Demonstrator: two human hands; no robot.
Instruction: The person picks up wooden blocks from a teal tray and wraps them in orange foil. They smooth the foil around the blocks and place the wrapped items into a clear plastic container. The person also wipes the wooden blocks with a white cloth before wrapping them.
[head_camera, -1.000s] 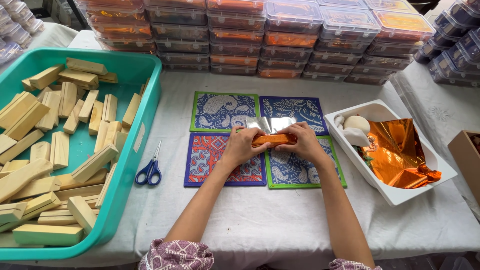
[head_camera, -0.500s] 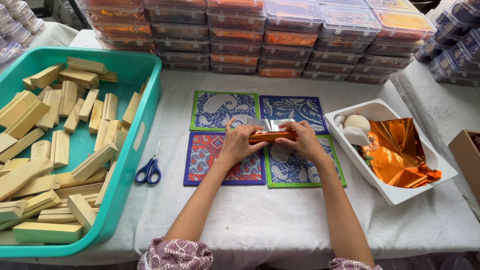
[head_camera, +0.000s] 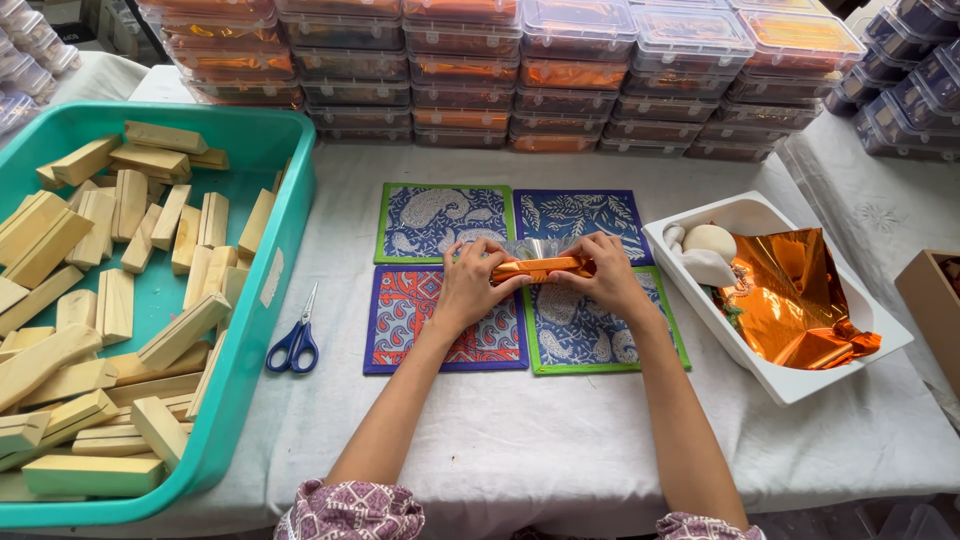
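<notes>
The left hand (head_camera: 470, 285) and the right hand (head_camera: 610, 280) each grip one end of a long block wrapped in orange foil (head_camera: 540, 268), fingers (head_camera: 478, 250) clamped on it from above and thumbs below. The block lies level between the two hands, just over four patterned cloth mats (head_camera: 445, 220) on the tabletop (head_camera: 520, 440). A loose silver flap of foil (head_camera: 535, 247) stands just beyond the fingers. Blue-handled scissors (head_camera: 297, 340) lie left of the left fingers, beside a teal tub (head_camera: 270, 300) of bare wooden blocks (head_camera: 120, 300). Right of the right fingers sits a white tray (head_camera: 790, 385) with crumpled orange foil sheets (head_camera: 795, 300).
</notes>
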